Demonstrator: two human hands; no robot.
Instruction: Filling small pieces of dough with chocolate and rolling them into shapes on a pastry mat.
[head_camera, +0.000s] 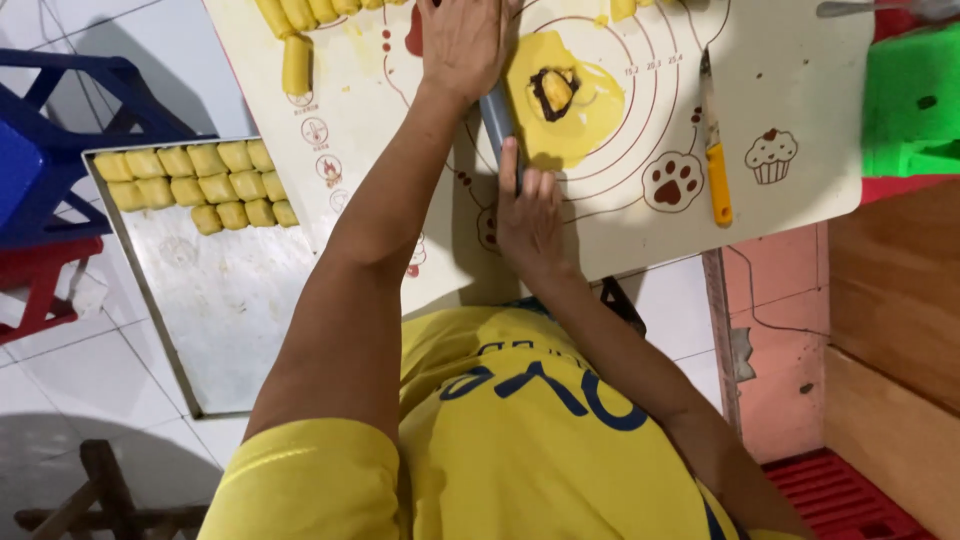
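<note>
A flat yellow dough disc (590, 110) with a dark filling lump (553, 90) in its middle lies on a white baking mat (800, 120) printed with red rings. A short grey rolling pin (496, 118) lies at the disc's left edge. My left hand (460, 40) rests palm down on the pin's far end. My right hand (530, 212) has its fingers on the pin's near end.
A metal tray (230, 310) on the left holds rows of several shaped yellow dough pieces (195, 180). More dough rolls (296, 40) lie at the mat's far left. A yellow-handled knife (716, 150) lies right of the disc. Blue stool (60, 110), green stool (910, 100), wooden box (895, 300).
</note>
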